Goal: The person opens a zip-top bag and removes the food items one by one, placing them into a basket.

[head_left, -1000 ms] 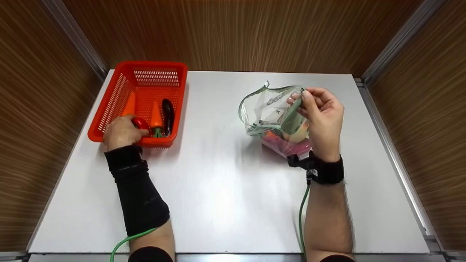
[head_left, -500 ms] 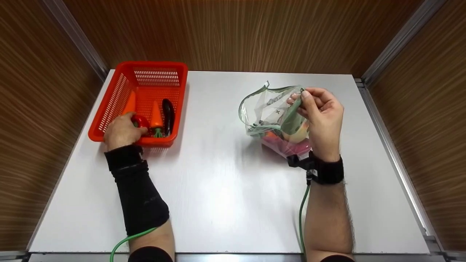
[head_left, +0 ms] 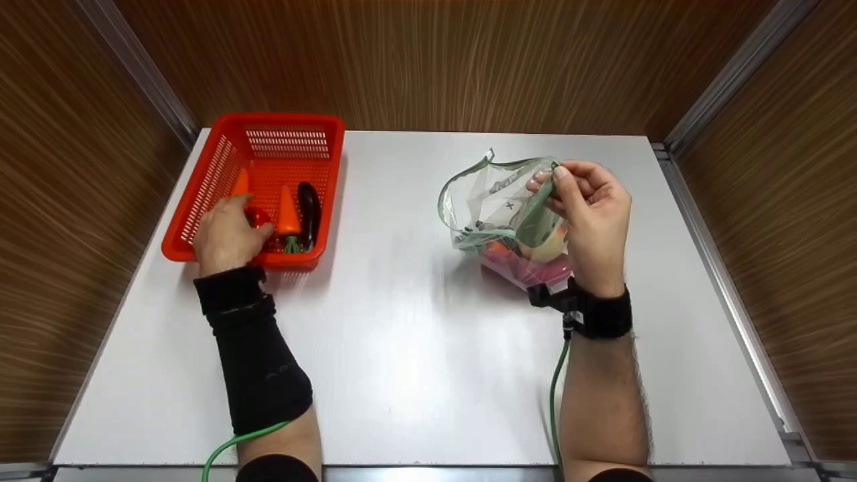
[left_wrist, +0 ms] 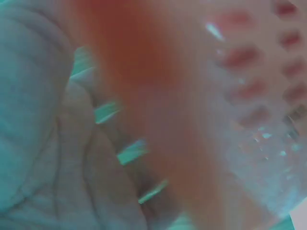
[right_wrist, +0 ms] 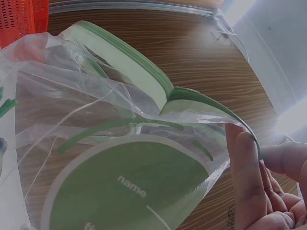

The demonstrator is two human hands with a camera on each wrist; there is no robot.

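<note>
At the left, my left hand (head_left: 229,234) reaches over the near wall of a red plastic basket (head_left: 338,127). Its thumb and fingers curve round a shiny, round red vegetable (head_left: 258,217), partly hidden by the hand. One orange carrot (head_left: 242,182) shows beyond my fingers; another carrot (head_left: 288,213) and a dark eggplant (head_left: 309,214) lie to the right. My right hand (head_left: 594,221) pinches the green-edged rim of a clear zip bag (head_left: 469,197) between thumb and fingers. The bag's mouth gapes, and colourful produce (head_left: 546,249) sits inside. The left wrist view is blurred by the basket wall (left_wrist: 139,52).
Both the basket and bag stand on a white table (head_left: 395,348). Wood-grain panels (head_left: 428,67) close off the back and sides. A green cable (head_left: 557,395) runs from the right wrist camera, another green cable (head_left: 238,438) along the left forearm.
My left hand has shifted slightly up, and the red vegetable has turned a little under its fingers. The right hand and the bag have stayed put.
</note>
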